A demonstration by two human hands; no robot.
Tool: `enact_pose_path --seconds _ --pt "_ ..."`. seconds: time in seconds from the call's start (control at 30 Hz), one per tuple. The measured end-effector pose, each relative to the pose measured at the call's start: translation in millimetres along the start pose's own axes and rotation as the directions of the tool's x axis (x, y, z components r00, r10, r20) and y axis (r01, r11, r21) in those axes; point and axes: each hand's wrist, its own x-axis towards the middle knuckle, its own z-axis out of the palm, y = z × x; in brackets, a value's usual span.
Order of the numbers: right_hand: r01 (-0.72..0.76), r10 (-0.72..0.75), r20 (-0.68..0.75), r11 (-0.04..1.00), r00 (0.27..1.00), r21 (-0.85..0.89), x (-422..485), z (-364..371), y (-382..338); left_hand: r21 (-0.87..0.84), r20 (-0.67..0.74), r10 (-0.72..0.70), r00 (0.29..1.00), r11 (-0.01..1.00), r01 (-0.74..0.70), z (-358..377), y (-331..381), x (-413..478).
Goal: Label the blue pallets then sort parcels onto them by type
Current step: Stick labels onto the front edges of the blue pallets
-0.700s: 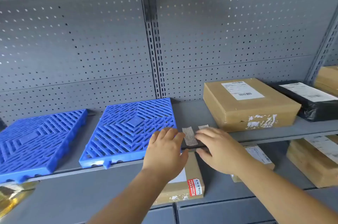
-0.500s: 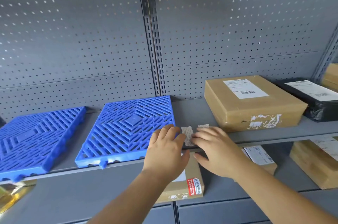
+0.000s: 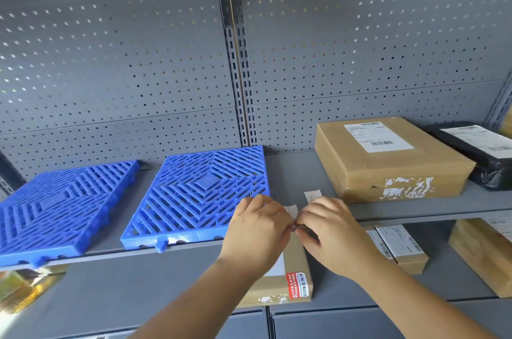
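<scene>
On the far left, the left pallet point(image 3: 63, 200) is lying flat on the grey metal shelf point(image 3: 291, 172), and the right pallet point(image 3: 205, 194) is sitting just beside it. Both are stiff blue plastic squares with an open grid of slats and small lugs along the front edge, and both are showing no label and carrying no parcels, so the task is looking barely begun. Just past the right pallet's front corner, the left hand point(image 3: 257, 233) is curling its fingers and pinching one end of a small white paper label point(image 3: 291, 211) at the shelf edge, while the right hand point(image 3: 329, 233) is meeting it fingertip to fingertip and pinching the other end, probably peeling it. A second label point(image 3: 313, 196) is lying loose on the shelf just behind. Further right, a flat cardboard box point(image 3: 388, 161) with torn tape on its side is waiting, and a black parcel point(image 3: 476, 153) wrapped in glossy, wrinkled film is sitting next to it. All the labelling and sorting seems to be remaining.
</scene>
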Motion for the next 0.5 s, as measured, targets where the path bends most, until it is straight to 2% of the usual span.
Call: enact_pose_path --seconds 0.23,0.37,0.5 --pt "-0.118 0.129 -0.032 0.965 0.991 0.234 21 -12 -20 -0.139 -0.108 -0.08 0.991 0.988 0.065 -28 -12 -1" --pt "-0.21 0.229 -0.007 0.904 0.973 0.371 35 -7 -38 -0.313 -0.163 -0.256 0.953 0.929 0.197 -45 -31 -6" --pt "-0.27 0.269 0.077 0.82 0.96 0.505 57 1 -60 -0.425 -0.125 -0.425 0.897 0.839 0.338 -62 -59 -17"
